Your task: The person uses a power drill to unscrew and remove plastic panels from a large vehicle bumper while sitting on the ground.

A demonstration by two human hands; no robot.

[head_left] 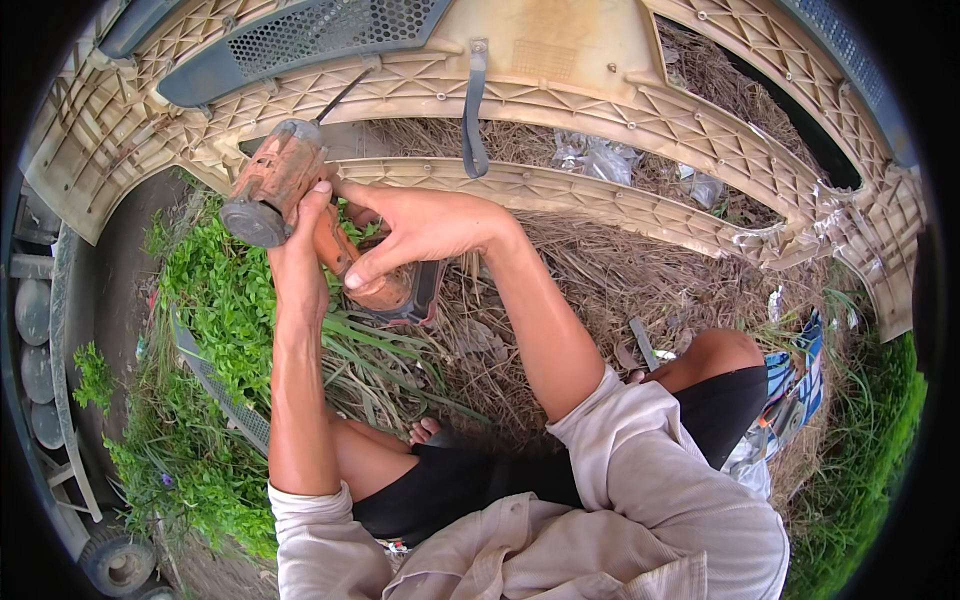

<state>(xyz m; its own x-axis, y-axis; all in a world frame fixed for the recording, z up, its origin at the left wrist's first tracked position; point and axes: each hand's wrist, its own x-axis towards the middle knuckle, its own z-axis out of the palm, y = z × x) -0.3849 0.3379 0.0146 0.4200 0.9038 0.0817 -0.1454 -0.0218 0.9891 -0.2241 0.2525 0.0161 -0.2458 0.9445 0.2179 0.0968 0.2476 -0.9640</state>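
A worn orange cordless drill (pixel 283 165) is held up in front of me, tilted, its dark rear end toward me. From its far end a long thin bit (pixel 343 95) reaches toward the ribbed beige plastic panel (pixel 520 195); I cannot tell whether the tip touches it. My left hand (pixel 302 225) is closed against the drill body from below, thumb along its side. Curled around the handle near the trigger is my right hand (pixel 425 228), its thumb lying low on the handle; some fingers are hidden behind it. The battery base (pixel 425 290) hangs below.
Blue-grey mesh grilles (pixel 310 40) sit on the panel, and a dark strap (pixel 474 120) hangs from it. Dry straw (pixel 560 270) and green plants (pixel 225 290) cover the ground. Clear plastic scraps (pixel 600 158) lie beyond; a blue checked bag (pixel 805 365) is by my right knee.
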